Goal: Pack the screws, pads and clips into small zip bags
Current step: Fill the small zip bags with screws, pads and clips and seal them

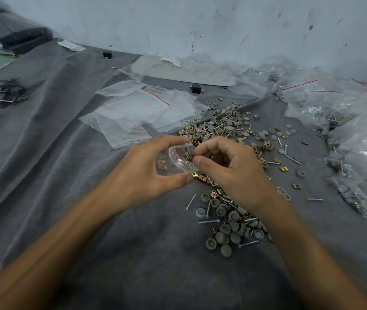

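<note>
While the head view is showing both hands meeting at the centre of the frame, the likeliest slip is looking like a dropped part. The left hand (146, 168) is holding a small zip bag (178, 161), its grip curled round the film with thumb below and fingers above, and it seems to be keeping the mouth bowed open toward the right. The right hand (234, 168) is pinching a brass clip (189, 158) in a narrow grip just at that mouth. If the left grip is easing, the thin film may be folding shut, and the clip may be glancing off the rim and dropping onto the grey cloth (66, 157) among the loose parts. If the bag is tipping mouth-down, the bagged clips (162, 164) could be sliding back out, since the seal is not yet pressed shut.

As for contents, the held bag is carrying at least two brass clips at its closed end, left of centre. No screw or pad is showing in it, though the film is glaring. Empty bags (142, 108) are lying in a fanned stack in the upper centre, and one seems to be holding something small and brassy. Filled bags (361, 148) are piling up along the right edge, showing grey pads and screws through the plastic. Loose screws (209, 221), pads (221, 238) and loose clips (283, 168) are lying scattered from the centre to the lower right.
</note>
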Demonstrator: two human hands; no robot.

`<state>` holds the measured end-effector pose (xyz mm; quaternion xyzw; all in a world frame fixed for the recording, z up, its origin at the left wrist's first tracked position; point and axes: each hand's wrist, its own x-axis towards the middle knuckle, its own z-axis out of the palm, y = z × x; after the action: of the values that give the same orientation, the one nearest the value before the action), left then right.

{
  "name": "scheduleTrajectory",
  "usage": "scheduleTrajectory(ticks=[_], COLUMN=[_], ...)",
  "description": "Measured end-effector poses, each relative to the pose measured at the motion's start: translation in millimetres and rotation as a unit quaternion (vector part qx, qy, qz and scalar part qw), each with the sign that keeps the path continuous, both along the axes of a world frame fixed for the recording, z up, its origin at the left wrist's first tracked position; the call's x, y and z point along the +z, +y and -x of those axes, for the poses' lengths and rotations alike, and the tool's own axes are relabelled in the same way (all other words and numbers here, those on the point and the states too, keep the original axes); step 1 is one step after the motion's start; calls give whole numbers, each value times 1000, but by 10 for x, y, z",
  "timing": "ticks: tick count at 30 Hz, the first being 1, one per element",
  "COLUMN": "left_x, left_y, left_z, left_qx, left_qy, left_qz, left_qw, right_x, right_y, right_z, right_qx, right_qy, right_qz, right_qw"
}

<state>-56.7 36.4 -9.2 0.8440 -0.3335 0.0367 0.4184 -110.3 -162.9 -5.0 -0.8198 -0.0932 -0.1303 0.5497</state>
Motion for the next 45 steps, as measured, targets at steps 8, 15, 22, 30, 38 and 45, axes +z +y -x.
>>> scheduleTrajectory(ticks=[8,15,22,30,38,45], left_x=[14,16,20,-2,-11,-14], left_y=[21,17,14,8,12,43], left_z=[3,8,9,-2,-5,-28], left_qx=[4,4,0,-6,-8,-11], left_qy=[7,14,14,11,12,15], left_qz=[7,11,6,4,5,11], left_qw=[1000,1000,1000,1000,1000,1000], right_x=[42,35,34,17,-4,19], right_y=[-63,-46,-13,7,0,-76], right_z=[-11,-12,-6,0,-18,-21], right_qx=[-13,1,-12,3,-18,-32], right_qy=[15,26,22,29,-12,-11], right_qz=[-104,-95,-115,-104,-105,-73], right_qw=[994,995,993,994,994,997])
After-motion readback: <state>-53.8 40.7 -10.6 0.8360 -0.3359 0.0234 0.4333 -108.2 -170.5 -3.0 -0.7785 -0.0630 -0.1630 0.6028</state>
